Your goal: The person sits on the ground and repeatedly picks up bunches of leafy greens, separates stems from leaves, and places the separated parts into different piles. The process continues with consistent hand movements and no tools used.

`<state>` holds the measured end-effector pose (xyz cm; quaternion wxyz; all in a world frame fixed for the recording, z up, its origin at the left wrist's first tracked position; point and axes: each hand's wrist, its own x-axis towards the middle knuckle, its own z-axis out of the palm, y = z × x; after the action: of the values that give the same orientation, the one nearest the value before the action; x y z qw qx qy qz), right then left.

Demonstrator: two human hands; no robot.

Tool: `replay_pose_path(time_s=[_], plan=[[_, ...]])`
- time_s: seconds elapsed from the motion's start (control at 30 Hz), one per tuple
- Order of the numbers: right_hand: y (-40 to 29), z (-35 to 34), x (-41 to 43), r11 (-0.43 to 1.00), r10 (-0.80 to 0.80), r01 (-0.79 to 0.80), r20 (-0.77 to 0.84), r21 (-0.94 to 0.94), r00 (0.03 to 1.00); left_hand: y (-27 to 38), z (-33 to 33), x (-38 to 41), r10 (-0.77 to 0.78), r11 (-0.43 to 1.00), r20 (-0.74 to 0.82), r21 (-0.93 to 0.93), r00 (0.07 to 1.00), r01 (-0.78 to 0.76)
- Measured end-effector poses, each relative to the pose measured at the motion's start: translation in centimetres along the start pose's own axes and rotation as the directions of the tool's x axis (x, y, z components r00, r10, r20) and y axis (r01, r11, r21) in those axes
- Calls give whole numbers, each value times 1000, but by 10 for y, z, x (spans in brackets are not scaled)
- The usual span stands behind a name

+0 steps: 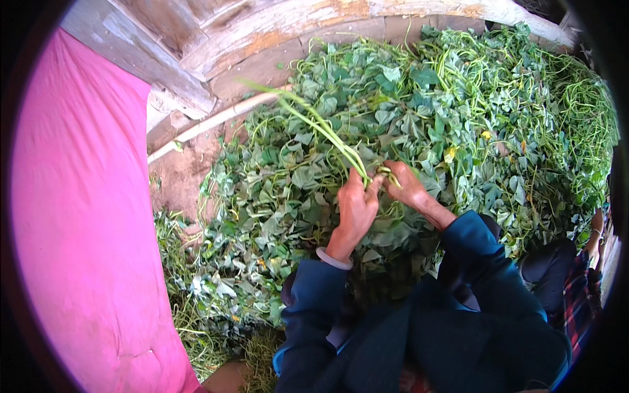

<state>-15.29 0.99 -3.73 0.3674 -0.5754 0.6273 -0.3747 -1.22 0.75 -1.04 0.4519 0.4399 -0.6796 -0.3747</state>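
My left hand [357, 204], with a pale bangle at its wrist, is closed on the lower part of a few long green stems [322, 125], which stretch up and to the left and blur at their far ends. My right hand [404, 184] meets it thumb to thumb and grips a short bent piece of green stem [388, 176]. Both hands are just above a broad heap of leafy green vines [295, 189]. Whether the pieces in the two hands are joined cannot be told.
A pink cloth [93, 206] hangs at the left. Wooden beams [142, 59] and a pale pole [216, 120] border the heap, with bare soil [184, 182] beside it. At the right edge sits another person in plaid [580, 299], an arm reaching to the vines.
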Motion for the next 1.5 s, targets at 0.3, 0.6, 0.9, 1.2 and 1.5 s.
replay_pose_path(time_s=[0.3, 0.6, 0.9, 1.2, 1.5], plan=[[-19, -32, -45, 571, 371, -280, 62, 772, 927, -35, -78, 30, -756, 409, 101, -698, 646, 588], [-1, -44, -123, 499, 370, -224, 28, 837, 929, 229, -230, 13, 168, 830, -375, -445, 912, -336], [-96, -60, -123, 709, -18, 75, -88, 701, 996, 170, -78, -54, 25, 730, 164, -677, 986, 94], [-116, -32, -63, 782, -510, 514, -112, 351, 853, 60, -31, -27, -123, 459, 489, -743, 863, 487], [-87, -28, -2, 871, -465, 386, 251, 305, 849, 24, -28, -8, -76, 565, 505, -689, 860, 454]])
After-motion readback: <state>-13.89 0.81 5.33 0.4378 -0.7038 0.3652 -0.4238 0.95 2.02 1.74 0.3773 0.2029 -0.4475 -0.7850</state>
